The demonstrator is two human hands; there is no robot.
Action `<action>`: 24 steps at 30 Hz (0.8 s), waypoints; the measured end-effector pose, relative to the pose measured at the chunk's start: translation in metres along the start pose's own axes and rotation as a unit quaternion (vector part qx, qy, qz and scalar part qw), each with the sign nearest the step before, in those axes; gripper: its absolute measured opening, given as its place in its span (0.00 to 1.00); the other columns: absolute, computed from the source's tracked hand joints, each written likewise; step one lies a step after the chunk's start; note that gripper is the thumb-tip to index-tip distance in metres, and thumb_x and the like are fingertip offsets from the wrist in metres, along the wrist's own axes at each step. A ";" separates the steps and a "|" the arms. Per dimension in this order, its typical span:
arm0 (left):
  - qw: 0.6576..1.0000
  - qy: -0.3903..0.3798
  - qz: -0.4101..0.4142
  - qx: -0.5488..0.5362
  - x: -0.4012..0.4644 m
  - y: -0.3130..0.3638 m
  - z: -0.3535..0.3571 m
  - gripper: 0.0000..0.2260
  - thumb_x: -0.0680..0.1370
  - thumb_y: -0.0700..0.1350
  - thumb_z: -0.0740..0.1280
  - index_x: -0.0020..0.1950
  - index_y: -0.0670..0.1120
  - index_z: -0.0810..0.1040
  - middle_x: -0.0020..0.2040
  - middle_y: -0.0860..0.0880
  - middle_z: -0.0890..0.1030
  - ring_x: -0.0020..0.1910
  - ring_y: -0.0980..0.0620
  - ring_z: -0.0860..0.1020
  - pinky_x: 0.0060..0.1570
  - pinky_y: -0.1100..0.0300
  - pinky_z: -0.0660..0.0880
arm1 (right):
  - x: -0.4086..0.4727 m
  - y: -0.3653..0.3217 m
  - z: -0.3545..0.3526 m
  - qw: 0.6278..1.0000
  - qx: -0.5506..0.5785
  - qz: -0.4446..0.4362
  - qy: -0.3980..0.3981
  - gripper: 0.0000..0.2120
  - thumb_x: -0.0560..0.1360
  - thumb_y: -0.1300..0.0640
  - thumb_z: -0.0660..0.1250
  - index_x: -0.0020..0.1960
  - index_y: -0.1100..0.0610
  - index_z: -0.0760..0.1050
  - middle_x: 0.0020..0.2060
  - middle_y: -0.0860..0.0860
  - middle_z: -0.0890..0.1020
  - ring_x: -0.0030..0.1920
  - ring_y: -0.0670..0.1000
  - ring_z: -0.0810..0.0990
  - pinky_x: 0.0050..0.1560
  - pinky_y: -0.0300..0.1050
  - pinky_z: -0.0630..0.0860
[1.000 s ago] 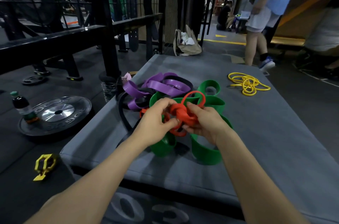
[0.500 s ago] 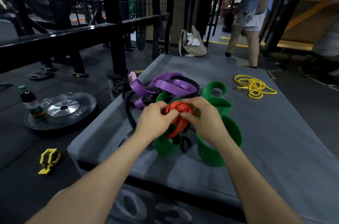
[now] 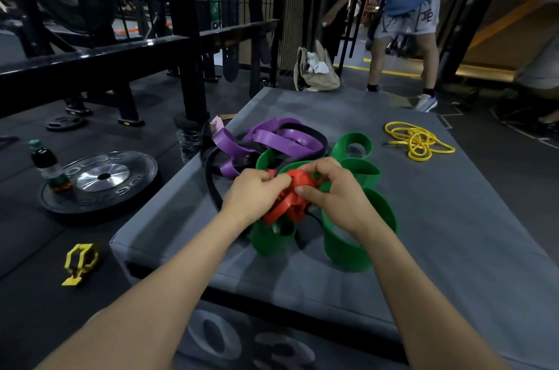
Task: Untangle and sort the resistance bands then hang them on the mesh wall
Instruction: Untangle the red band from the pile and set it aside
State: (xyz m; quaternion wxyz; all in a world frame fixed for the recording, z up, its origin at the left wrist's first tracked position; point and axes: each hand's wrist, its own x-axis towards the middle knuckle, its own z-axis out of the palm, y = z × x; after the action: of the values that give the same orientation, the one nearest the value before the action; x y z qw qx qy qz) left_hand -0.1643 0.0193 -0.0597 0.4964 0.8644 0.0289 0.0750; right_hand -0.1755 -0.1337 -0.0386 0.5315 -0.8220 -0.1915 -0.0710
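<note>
The red band (image 3: 290, 200) sat knotted at the middle of the pile, and both hands worked at it: the left hand (image 3: 252, 197) pinched its left side while the right hand (image 3: 335, 203) pinched a fold at the top, so each grip was closed on red rubber. By my judgement the task was in its early stage. The yellow band (image 3: 419, 141) lay by itself at the far right of the grey surface (image 3: 453, 233), well apart from the heap, which suggested it was already sorted out; nothing could be seen hanging as a result of the sorting, and the mesh wall (image 3: 289, 6) stood beyond the far end of the surface.

The red band looked narrow, thick and bunched into tight loops. Around it curled the green band (image 3: 348, 245), broad and glossy, standing on edge in several big loops. Behind those lay the purple band (image 3: 281, 139), flat and medium in width, wound together with a slim black band (image 3: 211, 185) that trailed toward the left edge. All four were left to separate and hang.

On the floor to the left lay a weight plate (image 3: 99, 182) with a bottle (image 3: 48, 166) on it.
</note>
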 end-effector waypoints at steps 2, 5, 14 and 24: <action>0.999 -0.002 -0.026 -0.038 0.003 0.000 0.001 0.17 0.64 0.58 0.64 0.23 0.46 0.71 0.21 0.53 0.71 0.25 0.52 0.70 0.31 0.61 0.65 | 0.000 0.000 0.003 0.996 0.088 0.027 0.009 0.12 0.70 0.68 0.69 0.44 0.51 0.77 0.43 0.51 0.78 0.39 0.43 0.75 0.46 0.36 0.75; 0.998 -0.024 0.001 -0.053 0.006 -0.002 0.003 0.13 0.71 0.48 0.69 0.28 0.48 0.74 0.22 0.56 0.73 0.25 0.58 0.71 0.30 0.63 0.66 | -0.001 0.001 0.006 0.975 0.209 0.074 0.015 0.11 0.72 0.70 0.65 0.44 0.55 0.77 0.37 0.52 0.81 0.34 0.44 0.79 0.36 0.35 0.77; 0.980 -0.099 0.014 -0.172 0.006 -0.006 0.004 0.04 0.72 0.40 0.70 0.40 0.41 0.78 0.34 0.46 0.79 0.30 0.55 0.75 0.36 0.65 0.73 | 0.001 0.007 0.004 0.971 0.188 0.145 0.029 0.09 0.76 0.70 0.59 0.49 0.61 0.76 0.39 0.54 0.80 0.29 0.39 0.79 0.31 0.32 0.75; 0.969 -0.138 0.004 -0.203 0.006 -0.008 -0.002 0.10 0.76 0.47 0.66 0.45 0.40 0.78 0.42 0.42 0.81 0.41 0.48 0.78 0.47 0.57 0.75 | 0.004 0.012 0.001 0.967 -0.227 -0.100 0.059 0.16 0.69 0.61 0.71 0.56 0.51 0.81 0.49 0.45 0.81 0.51 0.48 0.74 0.55 0.36 0.66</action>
State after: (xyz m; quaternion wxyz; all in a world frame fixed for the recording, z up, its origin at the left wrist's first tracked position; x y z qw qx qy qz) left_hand -0.1582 0.0255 -0.0653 0.6605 0.7474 -0.0597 -0.0387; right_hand -0.1676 -0.1362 -0.0477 0.3319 -0.8922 -0.2196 -0.2135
